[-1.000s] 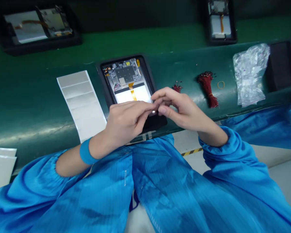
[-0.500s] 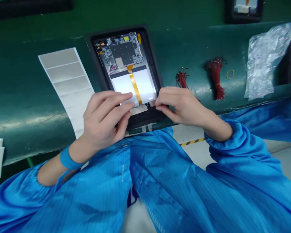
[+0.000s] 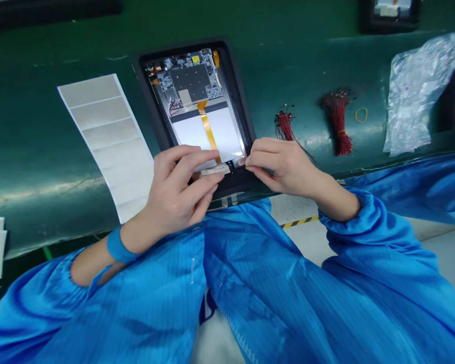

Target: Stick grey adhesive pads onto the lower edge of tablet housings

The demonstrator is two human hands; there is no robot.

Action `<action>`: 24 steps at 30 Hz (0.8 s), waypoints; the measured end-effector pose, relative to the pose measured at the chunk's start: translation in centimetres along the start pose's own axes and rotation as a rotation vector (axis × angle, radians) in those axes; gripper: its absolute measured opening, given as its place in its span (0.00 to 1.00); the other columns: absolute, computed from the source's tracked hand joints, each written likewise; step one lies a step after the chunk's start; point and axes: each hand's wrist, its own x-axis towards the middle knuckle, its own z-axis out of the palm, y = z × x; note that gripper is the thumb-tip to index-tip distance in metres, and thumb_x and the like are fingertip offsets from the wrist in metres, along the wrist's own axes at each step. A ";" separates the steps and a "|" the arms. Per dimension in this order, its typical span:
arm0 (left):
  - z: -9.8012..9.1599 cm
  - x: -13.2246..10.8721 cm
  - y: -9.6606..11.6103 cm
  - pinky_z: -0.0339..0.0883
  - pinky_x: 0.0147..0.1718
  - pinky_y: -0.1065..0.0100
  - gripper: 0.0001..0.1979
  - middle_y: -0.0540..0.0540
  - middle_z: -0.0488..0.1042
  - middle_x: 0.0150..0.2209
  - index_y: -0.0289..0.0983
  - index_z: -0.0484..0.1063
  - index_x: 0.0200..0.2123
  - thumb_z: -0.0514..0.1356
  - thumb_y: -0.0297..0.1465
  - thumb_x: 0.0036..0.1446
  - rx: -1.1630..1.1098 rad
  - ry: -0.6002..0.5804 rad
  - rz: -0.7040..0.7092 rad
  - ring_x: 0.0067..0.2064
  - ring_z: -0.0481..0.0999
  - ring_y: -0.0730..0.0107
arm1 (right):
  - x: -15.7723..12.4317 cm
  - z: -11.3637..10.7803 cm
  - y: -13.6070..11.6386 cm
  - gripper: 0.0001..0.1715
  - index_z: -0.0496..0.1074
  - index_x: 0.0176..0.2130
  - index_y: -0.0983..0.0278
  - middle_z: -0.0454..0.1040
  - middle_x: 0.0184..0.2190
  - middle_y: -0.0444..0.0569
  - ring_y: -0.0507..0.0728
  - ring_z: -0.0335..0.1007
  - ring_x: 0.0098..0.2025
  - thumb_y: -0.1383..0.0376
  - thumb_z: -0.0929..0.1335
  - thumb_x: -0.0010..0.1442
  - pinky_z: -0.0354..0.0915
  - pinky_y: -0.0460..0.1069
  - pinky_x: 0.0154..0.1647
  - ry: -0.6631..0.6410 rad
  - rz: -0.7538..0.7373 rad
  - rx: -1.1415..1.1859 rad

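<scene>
An opened tablet (image 3: 189, 76) lies in a black frame (image 3: 239, 93) before me, its circuit board, white battery (image 3: 227, 132) and orange ribbon cable (image 3: 208, 129) exposed. Fingers apart, my left hand (image 3: 180, 187) rests over the tablet's lower end, the fingertips at the bottom of the ribbon cable and a pale strip (image 3: 217, 170). At the lower right corner, my right hand (image 3: 284, 164) has its thumb and fingertips pinched together by the frame's inner edge. Whatever the pinch holds is hidden or too small to make out.
Left of the tablet lies a sheet of silvery labels (image 3: 109, 136). To the right are two bundles of thin red wires (image 3: 340, 121), a yellow rubber band (image 3: 361, 115) and a clear plastic bag (image 3: 409, 96). Another framed tablet (image 3: 392, 10) is at the far right.
My left hand has moved right and slightly down across the tablet's lower end, now over the pale strip. My right hand stays pinched at the lower right corner, almost unmoved.
</scene>
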 end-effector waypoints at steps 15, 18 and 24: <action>0.5 1.2 0.4 0.71 0.58 0.42 0.16 0.39 0.74 0.69 0.40 0.78 0.56 0.67 0.28 0.66 0.048 -0.105 0.094 0.66 0.74 0.39 | -0.5 0.1 0.0 0.15 0.72 0.38 0.60 0.73 0.38 0.48 0.56 0.69 0.42 0.68 0.61 0.76 0.57 0.52 0.36 -0.039 -0.018 -0.116; 0.0 2.3 1.3 0.70 0.58 0.42 0.13 0.37 0.75 0.68 0.35 0.79 0.54 0.66 0.30 0.69 0.140 -0.171 0.185 0.67 0.73 0.38 | -0.5 -0.4 -0.2 0.13 0.74 0.43 0.59 0.75 0.42 0.50 0.59 0.71 0.45 0.65 0.62 0.76 0.62 0.53 0.39 -0.051 0.022 -0.094; -1.1 2.0 1.5 0.65 0.71 0.40 0.14 0.43 0.68 0.74 0.43 0.78 0.58 0.64 0.35 0.72 0.068 -0.282 0.091 0.75 0.66 0.40 | 0.2 -0.7 1.2 0.14 0.76 0.51 0.58 0.76 0.48 0.58 0.68 0.71 0.54 0.54 0.66 0.75 0.68 0.65 0.58 0.339 0.357 -0.010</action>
